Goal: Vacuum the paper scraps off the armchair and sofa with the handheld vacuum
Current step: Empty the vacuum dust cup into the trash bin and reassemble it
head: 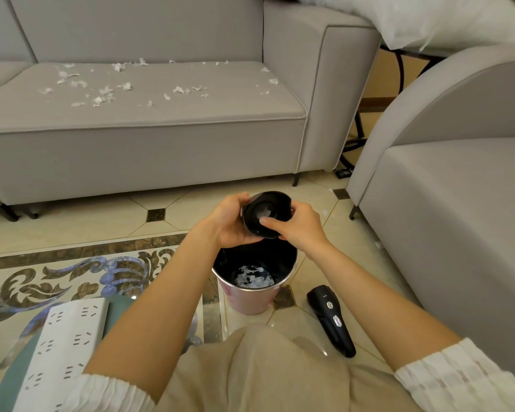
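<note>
Both hands hold a black dust cup (pixel 266 214) from the vacuum, its open end facing me and a mesh filter showing inside. My left hand (pixel 231 221) cradles it from the left and below. My right hand (pixel 301 226) grips its right side, thumb on the rim. The cup hangs just above a pink bin (pixel 250 298) with white paper scraps at its bottom. The black handheld vacuum body (pixel 330 319) lies on the floor to the right of the bin. Several white paper scraps (pixel 104 93) are strewn over the grey sofa seat (pixel 143 114). The grey armchair (pixel 446 185) stands at right.
A white power strip (pixel 63 352) rests on a green surface at lower left. A few scraps (pixel 378 243) lie on the tiled floor by the armchair. A white fluffy throw (pixel 428 19) covers a side table behind the armchair. My knees fill the bottom.
</note>
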The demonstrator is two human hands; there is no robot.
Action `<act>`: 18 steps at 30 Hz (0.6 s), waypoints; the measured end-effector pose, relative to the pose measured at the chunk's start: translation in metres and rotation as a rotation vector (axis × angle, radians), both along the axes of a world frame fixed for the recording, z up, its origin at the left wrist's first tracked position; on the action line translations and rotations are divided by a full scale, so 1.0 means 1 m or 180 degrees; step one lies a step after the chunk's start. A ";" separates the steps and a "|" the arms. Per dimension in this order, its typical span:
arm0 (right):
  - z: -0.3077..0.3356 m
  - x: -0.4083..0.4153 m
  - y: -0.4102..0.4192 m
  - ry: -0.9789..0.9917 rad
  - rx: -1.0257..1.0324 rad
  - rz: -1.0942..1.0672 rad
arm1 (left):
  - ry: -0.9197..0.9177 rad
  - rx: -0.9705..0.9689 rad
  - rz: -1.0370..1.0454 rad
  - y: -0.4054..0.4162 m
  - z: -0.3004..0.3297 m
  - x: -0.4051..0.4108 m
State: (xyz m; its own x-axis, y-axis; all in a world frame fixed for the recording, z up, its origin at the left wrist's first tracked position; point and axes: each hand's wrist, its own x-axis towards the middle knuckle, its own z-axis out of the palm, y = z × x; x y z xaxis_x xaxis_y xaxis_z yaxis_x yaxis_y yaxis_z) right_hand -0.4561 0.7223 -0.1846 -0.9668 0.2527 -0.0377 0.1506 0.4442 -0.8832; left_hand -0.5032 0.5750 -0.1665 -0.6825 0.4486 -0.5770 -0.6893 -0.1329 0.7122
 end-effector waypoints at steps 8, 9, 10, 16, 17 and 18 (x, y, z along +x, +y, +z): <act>-0.012 0.001 -0.001 -0.0212 -0.0683 0.0091 | -0.0017 0.0094 0.0555 0.008 -0.008 0.001; -0.012 0.000 -0.001 -0.0213 -0.0771 0.0032 | 0.0025 0.0132 0.0693 0.009 -0.012 0.000; -0.012 0.000 -0.001 -0.0243 -0.0872 -0.0001 | 0.0031 0.0176 0.0835 0.009 -0.013 -0.001; -0.011 0.003 0.002 0.0185 -0.0854 -0.0031 | 0.0124 0.0210 0.1214 0.017 -0.018 -0.001; -0.010 0.004 0.003 0.0251 -0.0876 0.0005 | 0.0304 0.0078 0.1278 0.019 -0.020 -0.004; -0.009 0.004 0.003 0.0261 -0.0886 0.0038 | 0.0432 -0.0006 0.1326 0.021 -0.021 -0.005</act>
State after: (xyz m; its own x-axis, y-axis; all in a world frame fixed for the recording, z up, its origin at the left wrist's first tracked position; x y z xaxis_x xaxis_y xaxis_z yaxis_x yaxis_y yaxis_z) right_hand -0.4523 0.7251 -0.1937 -0.9723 0.2321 -0.0258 0.0700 0.1842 -0.9804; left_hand -0.5080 0.5957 -0.1871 -0.8747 0.1179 -0.4702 -0.4773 -0.3784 0.7931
